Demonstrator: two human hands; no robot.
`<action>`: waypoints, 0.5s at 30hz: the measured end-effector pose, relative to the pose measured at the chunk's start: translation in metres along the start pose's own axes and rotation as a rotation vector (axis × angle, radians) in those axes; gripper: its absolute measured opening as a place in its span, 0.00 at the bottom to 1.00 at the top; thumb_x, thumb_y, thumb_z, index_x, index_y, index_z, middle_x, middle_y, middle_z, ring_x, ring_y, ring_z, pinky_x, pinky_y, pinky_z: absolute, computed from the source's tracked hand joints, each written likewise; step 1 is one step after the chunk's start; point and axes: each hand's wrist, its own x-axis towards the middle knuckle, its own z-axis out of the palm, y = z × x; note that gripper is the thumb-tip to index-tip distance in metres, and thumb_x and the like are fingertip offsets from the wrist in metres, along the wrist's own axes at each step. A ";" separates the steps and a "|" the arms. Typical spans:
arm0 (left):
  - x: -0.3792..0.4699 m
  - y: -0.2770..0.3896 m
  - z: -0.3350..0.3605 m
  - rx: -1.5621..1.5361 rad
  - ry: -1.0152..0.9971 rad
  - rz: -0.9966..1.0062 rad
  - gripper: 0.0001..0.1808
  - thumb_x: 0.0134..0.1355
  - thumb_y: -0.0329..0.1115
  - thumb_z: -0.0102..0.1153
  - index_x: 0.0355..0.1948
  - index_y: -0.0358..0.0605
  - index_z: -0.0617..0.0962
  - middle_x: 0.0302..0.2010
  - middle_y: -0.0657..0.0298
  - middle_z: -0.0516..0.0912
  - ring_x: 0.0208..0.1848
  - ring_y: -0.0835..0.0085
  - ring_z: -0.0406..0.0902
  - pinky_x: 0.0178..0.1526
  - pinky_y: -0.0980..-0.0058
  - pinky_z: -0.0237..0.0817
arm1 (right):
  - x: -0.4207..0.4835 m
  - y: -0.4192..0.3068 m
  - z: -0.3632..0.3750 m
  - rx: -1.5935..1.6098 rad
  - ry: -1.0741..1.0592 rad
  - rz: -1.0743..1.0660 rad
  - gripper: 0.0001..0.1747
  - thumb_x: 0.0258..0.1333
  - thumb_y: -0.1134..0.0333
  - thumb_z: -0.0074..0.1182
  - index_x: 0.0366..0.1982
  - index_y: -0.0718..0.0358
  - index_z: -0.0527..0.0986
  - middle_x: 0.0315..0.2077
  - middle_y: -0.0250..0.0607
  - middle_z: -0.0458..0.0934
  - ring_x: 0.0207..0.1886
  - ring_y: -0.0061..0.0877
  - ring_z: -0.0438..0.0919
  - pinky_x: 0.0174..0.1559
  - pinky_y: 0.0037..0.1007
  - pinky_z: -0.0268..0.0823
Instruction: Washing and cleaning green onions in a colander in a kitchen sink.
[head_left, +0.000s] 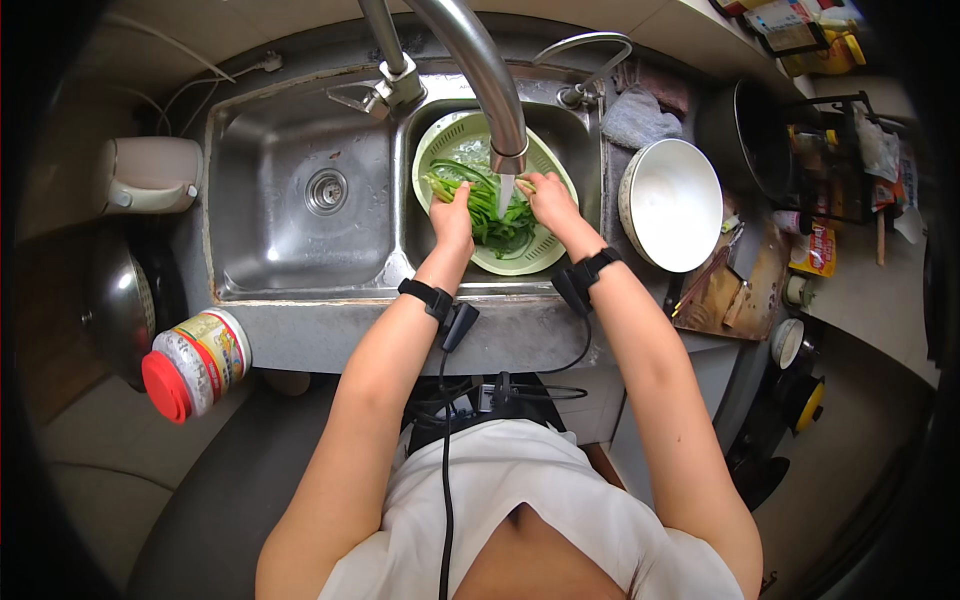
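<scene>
Water runs from the metal faucet (508, 142) onto leafy green vegetables (510, 229) in a pale green plastic basin (551, 251). The basin, with slotted sides, sits in the right bowl of a stainless steel sink (592, 150). My left hand (452, 214) is closed around a bunch of the green stems at the basin's left side. My right hand (551, 201), at the right of the water stream, pinches a pale stem between thumb and fingers. The leaves hang between both hands, partly under the water.
A white bowl (675, 206) stands right of the sink, below a grey cloth (640, 118). Farther right is a board (739, 289) with chopsticks and small items. The left sink bowl (300, 225) has a drain. An electric kettle (154, 174) and a red-lidded jar (199, 364) are at left.
</scene>
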 end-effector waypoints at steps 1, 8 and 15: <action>-0.010 0.008 0.005 0.029 0.032 0.044 0.14 0.52 0.28 0.54 0.40 0.35 0.72 0.36 0.61 0.76 0.36 0.74 0.72 0.40 0.78 0.62 | -0.007 -0.005 -0.006 0.000 0.004 0.001 0.18 0.53 0.55 0.45 0.36 0.63 0.73 0.28 0.52 0.73 0.36 0.42 0.72 0.40 0.36 0.64; -0.063 0.070 0.019 0.194 -0.119 0.281 0.10 0.53 0.30 0.55 0.36 0.40 0.73 0.32 0.67 0.75 0.33 0.80 0.70 0.38 0.81 0.60 | -0.053 -0.059 -0.085 0.432 0.167 -0.074 0.15 0.53 0.61 0.47 0.32 0.66 0.74 0.27 0.48 0.74 0.31 0.39 0.73 0.35 0.32 0.64; -0.052 0.051 0.022 0.257 -0.158 0.230 0.09 0.52 0.29 0.55 0.34 0.40 0.72 0.32 0.65 0.75 0.34 0.79 0.70 0.39 0.81 0.61 | -0.052 -0.050 -0.068 0.554 0.143 -0.111 0.11 0.47 0.65 0.53 0.29 0.66 0.75 0.27 0.46 0.75 0.30 0.34 0.75 0.32 0.29 0.65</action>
